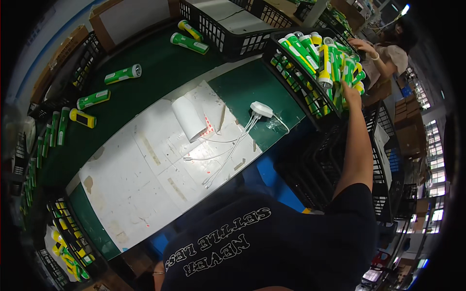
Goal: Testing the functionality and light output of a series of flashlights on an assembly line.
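At the upper right, my right arm stretches out to a black mesh crate heaped with green, white and yellow flashlights. There my right hand is closed around the lower end of a green flashlight, which stands nearly upright among the others. Several more flashlights lie close around it, one with a dark panel on its side. Of my left arm only a wrist with a thin bracelet shows at the lower edge; the left hand itself is out of sight.
A white-topped bench bears a white cylinder and a white charger hub with several cables. Loose flashlights lie on the green surface beyond. Another crate stands lower left. A co-worker's hand is near the heaped crate.
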Demonstrator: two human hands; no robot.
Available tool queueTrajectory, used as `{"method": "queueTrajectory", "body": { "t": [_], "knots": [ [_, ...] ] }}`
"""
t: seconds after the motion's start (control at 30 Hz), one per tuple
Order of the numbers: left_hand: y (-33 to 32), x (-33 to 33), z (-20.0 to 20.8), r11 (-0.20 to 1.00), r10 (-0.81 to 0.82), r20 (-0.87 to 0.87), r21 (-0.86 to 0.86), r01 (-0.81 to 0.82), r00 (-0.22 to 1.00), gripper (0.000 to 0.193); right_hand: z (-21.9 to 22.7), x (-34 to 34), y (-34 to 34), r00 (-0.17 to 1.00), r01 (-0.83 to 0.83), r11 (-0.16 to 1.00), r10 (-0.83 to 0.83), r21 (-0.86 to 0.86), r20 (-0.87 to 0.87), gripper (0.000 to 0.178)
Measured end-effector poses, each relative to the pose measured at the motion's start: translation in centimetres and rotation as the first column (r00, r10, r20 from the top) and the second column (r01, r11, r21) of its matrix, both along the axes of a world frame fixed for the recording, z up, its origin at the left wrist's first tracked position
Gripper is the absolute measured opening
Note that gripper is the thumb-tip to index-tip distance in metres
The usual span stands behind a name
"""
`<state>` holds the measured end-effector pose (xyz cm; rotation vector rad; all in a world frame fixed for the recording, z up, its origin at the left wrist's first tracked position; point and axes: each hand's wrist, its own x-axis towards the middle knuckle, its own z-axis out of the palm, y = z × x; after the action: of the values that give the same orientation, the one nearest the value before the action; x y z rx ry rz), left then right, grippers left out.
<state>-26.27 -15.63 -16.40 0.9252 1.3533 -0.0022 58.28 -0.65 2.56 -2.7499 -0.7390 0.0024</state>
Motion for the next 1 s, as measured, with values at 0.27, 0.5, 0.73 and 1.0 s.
{"method": "queueTrajectory", "body": {
  "t": [0.27,0.5,0.73,1.0],
  "knots": [
    [-4.9,1.2,-6.1,0.997,-0.072,0.014,0.005,0.072,0.997,0.017,5.7,-6.7,3.6,0.800,-0.283,0.943,0.134,0.172,0.585,0.057],
    [-2.8,1.9,-10.3,0.988,-0.151,0.063,-0.023,0.153,0.986,0.018,1.4,-31.6,28.6,0.495,-0.832,0.532,0.840,-0.158,0.224,0.042],
    [-1.0,2.7,-10.0,0.957,-0.289,0.106,-0.003,0.291,0.951,0.020,-6.6,-34.7,38.6,0.670,-0.613,0.602,0.739,-0.512,0.066,0.057],
    [0.2,2.5,-11.1,0.840,-0.530,-0.074,0.093,0.535,0.845,0.022,-9.3,-31.9,35.1,0.619,-0.784,0.615,0.785,-0.086,-0.025,0.060]
  ]
}}
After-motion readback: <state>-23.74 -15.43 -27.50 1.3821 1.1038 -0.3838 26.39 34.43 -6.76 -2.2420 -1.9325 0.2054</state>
